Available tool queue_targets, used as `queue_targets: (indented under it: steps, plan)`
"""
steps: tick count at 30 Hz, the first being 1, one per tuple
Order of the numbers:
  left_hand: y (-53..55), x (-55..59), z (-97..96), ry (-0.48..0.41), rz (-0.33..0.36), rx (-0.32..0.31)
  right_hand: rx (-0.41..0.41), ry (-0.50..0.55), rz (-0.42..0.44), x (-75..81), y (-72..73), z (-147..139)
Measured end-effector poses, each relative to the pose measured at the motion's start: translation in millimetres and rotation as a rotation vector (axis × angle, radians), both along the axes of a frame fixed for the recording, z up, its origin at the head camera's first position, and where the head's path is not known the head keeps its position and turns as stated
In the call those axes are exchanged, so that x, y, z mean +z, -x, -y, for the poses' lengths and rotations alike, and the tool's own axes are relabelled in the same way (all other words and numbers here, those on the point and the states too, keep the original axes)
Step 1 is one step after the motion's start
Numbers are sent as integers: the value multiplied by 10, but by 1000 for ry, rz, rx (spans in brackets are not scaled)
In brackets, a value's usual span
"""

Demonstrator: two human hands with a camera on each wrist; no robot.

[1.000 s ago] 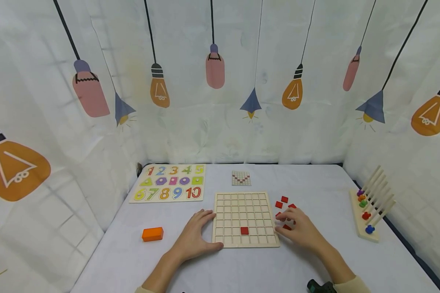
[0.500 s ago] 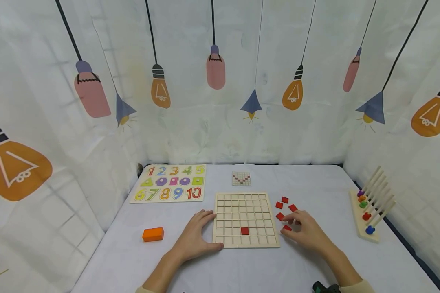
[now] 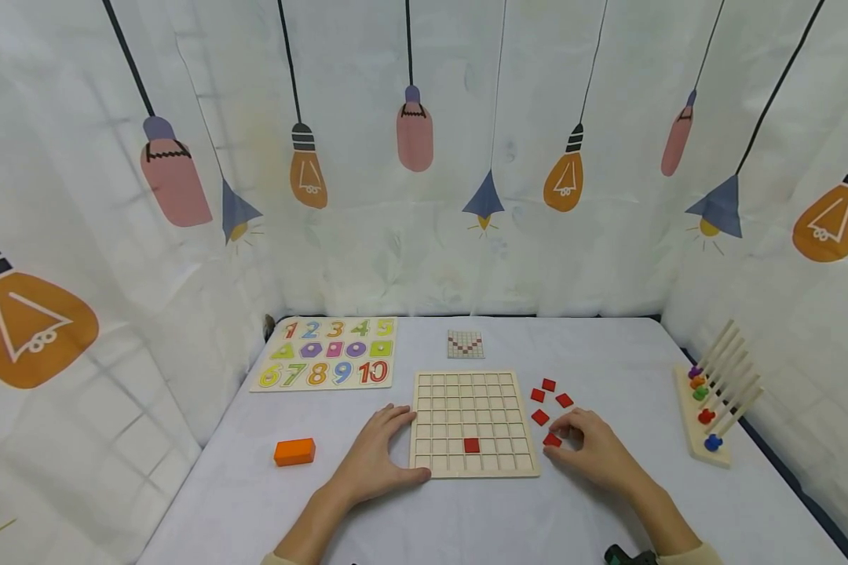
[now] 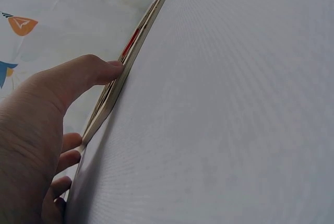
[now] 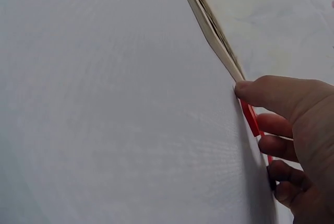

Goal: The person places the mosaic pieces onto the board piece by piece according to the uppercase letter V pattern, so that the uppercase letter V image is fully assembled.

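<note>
A pale wooden grid board (image 3: pixel 438 408) lies flat on the table, with one red square tile (image 3: pixel 472 446) in a cell of its second row from the front. My left hand (image 3: pixel 378 447) is spread at the board's left side; its thumb rests on the front left corner and its fingertips touch the left edge. Right of the board, my right hand (image 3: pixel 593 447) pinches a red tile (image 3: pixel 552 440) between thumb and fingers, at table height. In the right wrist view that red tile (image 5: pixel 249 117) shows between thumb and fingertips. Several more red tiles (image 3: pixel 540 417) lie loose just beyond.
A small pattern card (image 3: pixel 465 344) lies behind the board. At the back left is a number and shape puzzle board (image 3: pixel 328 353); an orange block (image 3: pixel 294 452) sits at left. A peg stand (image 3: pixel 703 424) with coloured pieces stands at right. Printed curtains surround the table.
My right hand has moved slightly right and back from the board's edge, and its thumb and fingers have closed on the nearest red tile. My left hand stays on the board.
</note>
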State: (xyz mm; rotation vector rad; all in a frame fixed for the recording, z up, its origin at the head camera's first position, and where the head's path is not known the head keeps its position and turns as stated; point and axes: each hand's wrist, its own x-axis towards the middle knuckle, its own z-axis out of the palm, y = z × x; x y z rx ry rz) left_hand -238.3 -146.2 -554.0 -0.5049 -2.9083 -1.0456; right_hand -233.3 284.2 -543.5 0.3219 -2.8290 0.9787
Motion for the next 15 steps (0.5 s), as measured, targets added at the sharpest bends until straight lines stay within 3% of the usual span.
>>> queue_targets:
  steps: [15]
  plan:
    - [-11, 9, -4, -12, -3, 1, -10, -32, 25, 14, -2, -16]
